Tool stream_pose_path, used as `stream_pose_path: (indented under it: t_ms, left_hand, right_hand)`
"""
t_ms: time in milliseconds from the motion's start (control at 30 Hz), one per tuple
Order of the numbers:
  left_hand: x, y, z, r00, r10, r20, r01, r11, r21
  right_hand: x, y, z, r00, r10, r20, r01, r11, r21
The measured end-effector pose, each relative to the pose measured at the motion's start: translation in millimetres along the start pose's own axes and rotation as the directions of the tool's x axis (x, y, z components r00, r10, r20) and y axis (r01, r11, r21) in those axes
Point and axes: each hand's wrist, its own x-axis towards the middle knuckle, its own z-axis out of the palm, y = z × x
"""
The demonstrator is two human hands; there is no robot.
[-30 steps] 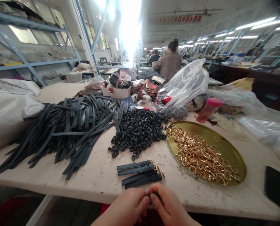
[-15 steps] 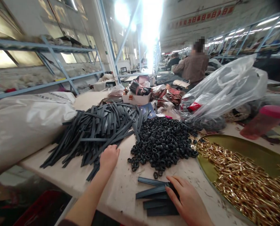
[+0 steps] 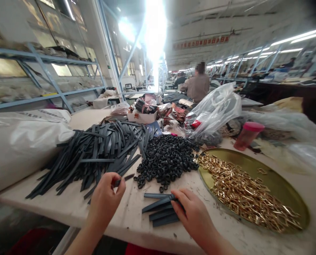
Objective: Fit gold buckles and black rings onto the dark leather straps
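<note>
My left hand [image 3: 108, 194] is closed in a pinch on a dark strap [image 3: 128, 176], whose end sticks out to the right past the fingertips. Close to the table's front, my right hand [image 3: 193, 209] has its thumb and fingers closed on the right end of a dark strap [image 3: 158, 204]. A few more short straps [image 3: 163, 215] lie side by side under and beside that hand. A heap of long dark strips [image 3: 105, 145] spreads behind my left hand. Behind and between both hands is a pile of small black loops [image 3: 165, 157].
A round golden tray [image 3: 288, 184] with many gold-coloured metal buckles [image 3: 243, 191] stands at right. Behind it are a pink-lidded jar [image 3: 249, 136] and a clear plastic bag [image 3: 219, 109]. A large white sack [image 3: 27, 141] borders the left. A person [image 3: 199, 83] is farther back.
My left hand has come back from the strip heap towards me, now with a strap in its fingers. My right hand stays at the short straps. The view has turned to the right.
</note>
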Motion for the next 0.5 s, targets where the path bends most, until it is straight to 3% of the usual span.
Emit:
stream_pose_path:
  t_ms: [33,100,167,200,267,333,433,500]
  left_hand:
    - [-12.4,13.4,-11.5,0.999,0.034,-0.027,-0.038,0.991,-0.127]
    - [-36.3,37.6,-25.5,1.000,-0.003,0.018,0.009,0.944,-0.329]
    - [-57.9,55.2,-23.2,0.975,-0.036,0.221,0.163,0.789,-0.592]
    - [-67.7,60.8,-15.8,0.933,-0.022,0.358,0.282,0.661,-0.696]
    - [-85.1,66.5,7.3,0.782,0.041,0.622,0.559,0.397,-0.728]
    - [-99.2,67.2,32.5,0.627,0.059,0.777,0.752,0.215,-0.623]
    - [-110.9,66.7,53.3,0.390,0.036,0.920,0.921,-0.018,-0.389]
    - [-111.1,67.4,53.2,0.285,0.045,0.957,0.945,-0.182,-0.272]
  right_hand:
    - [-1.2,-7.7,-2.1,1.000,-0.024,0.002,0.024,1.000,0.014]
    - [-0.8,-16.9,-4.7,0.999,-0.036,-0.004,0.036,0.999,0.024]
    - [4.2,-14.5,-5.9,1.000,0.007,-0.013,-0.007,1.000,-0.025]
    - [8.3,-9.0,-6.2,0.999,0.035,-0.014,-0.036,0.997,-0.065]
    - [19.2,7.3,-6.1,0.997,0.081,-0.010,-0.081,0.985,-0.151]
    - [32.3,25.5,-4.6,0.996,0.084,0.011,-0.080,0.976,-0.204]
    - [52.4,46.6,1.0,0.994,0.027,0.106,0.001,0.968,-0.251]
    - [63.8,56.1,6.6,0.982,-0.020,0.190,0.072,0.958,-0.276]
